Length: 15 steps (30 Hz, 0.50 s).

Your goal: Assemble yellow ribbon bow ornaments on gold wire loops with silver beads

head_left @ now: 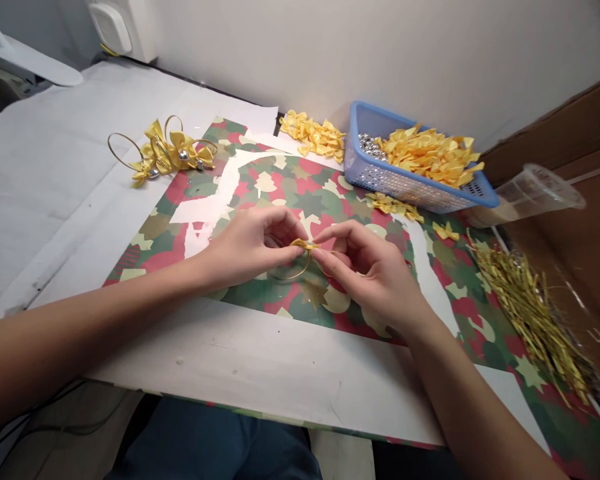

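Nearest to my camera, the left forearm point(105, 317) comes in from the left edge of the frame and the right forearm point(460, 393) from the lower right. At the centre, above the worktop point(280, 353), the left hand point(253, 243) pinches a small yellow ribbon bow point(306, 245) between thumb and forefinger. The right hand point(370, 270) has its fingertips closed on the bow's right end; whether wire is also between them, I cannot tell. A thin gold loop point(303, 272) hangs just below. In my judgement, I should make the left pinch steady but soft, so the ribbon gets no crease, and leave small corrections to the right fingertips. The loop should remain round, like the wire loops point(123, 160) at upper left; pulling too strongly could bend it.
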Motion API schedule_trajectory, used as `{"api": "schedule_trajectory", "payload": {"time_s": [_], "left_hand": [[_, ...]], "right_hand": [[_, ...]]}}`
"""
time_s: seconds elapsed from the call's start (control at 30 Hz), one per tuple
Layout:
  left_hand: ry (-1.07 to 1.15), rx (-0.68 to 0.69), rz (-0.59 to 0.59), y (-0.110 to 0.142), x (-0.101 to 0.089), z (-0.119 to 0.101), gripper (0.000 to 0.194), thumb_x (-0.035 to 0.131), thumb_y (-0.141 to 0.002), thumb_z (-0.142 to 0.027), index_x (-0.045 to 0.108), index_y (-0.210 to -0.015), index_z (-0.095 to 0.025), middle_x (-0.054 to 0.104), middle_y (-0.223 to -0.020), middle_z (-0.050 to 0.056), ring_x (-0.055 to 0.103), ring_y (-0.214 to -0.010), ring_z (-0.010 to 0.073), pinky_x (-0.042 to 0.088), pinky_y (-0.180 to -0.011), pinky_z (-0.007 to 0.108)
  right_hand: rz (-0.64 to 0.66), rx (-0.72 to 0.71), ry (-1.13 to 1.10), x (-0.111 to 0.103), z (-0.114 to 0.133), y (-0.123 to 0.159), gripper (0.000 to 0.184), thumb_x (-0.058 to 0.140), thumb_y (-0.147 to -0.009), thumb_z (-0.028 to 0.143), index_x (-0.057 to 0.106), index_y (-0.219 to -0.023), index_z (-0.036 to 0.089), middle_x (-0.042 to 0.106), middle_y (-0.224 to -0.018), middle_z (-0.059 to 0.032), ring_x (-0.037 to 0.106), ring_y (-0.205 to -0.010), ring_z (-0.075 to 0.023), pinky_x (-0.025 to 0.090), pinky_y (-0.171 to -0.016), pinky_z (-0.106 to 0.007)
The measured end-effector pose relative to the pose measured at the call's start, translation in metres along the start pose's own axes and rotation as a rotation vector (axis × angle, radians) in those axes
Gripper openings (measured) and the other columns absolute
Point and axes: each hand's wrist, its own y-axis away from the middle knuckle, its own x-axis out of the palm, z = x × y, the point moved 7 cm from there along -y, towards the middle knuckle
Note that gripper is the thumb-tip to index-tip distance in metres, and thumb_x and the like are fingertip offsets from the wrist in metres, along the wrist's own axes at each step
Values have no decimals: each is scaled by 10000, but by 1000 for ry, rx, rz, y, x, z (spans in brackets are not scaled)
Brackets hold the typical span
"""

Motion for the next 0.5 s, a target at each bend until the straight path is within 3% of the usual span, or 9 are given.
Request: {"api": "schedule_trajectory", "payload": {"time_s": [0.17,0.5], "left_hand": [[-9,14,13,0,1,-1,67,618,-777,-162,631,-839,-137,640,-748,18,606,-680,114,499,-602,227],[-11,3,3,0,0,-2,67,621,-765,-149,634,-830,-138,652,-741,17,613,-675,117,506,-602,230]], "right_hand": [[-47,-130,209,-3,9,1,33,553,-857,184,581,-848,198,347,-548,75,355,-474,-87,294,-477,-234],[-128,-239,342,-2,18,3,56,574,-835,164,567,-828,219,383,-556,64,375,-469,-96,312,-471,-236]]}}
